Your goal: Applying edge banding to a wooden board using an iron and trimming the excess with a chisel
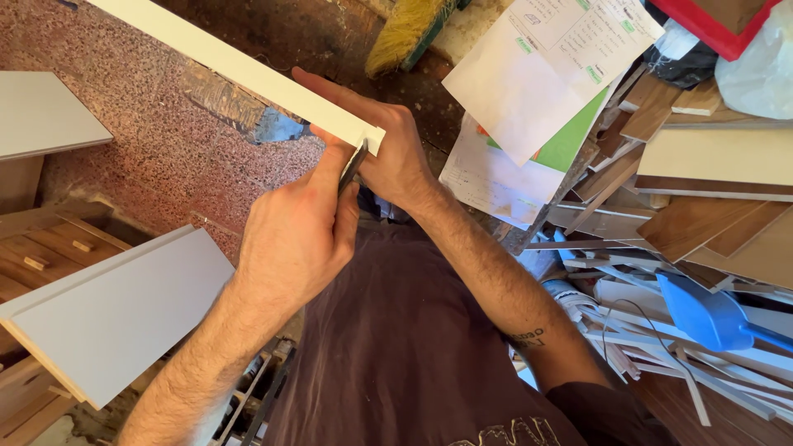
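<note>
1. Right hand (396,157) is wrapped around the near end of a long white strip (248,70), which runs up toward the top left over the speckled floor (157,157).
2. Left hand (297,231) is pinching a small dark tool (353,168), pressed right against the strip's end.
3. Papers (529,83) sit to the right on a scrap pile (686,231); white panel (107,314) lower left.

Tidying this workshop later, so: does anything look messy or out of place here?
Yes. Offcut strips and wood scraps lie heaped at the right, with loose papers sliding over them. A blue scoop lies in the heap.
</note>
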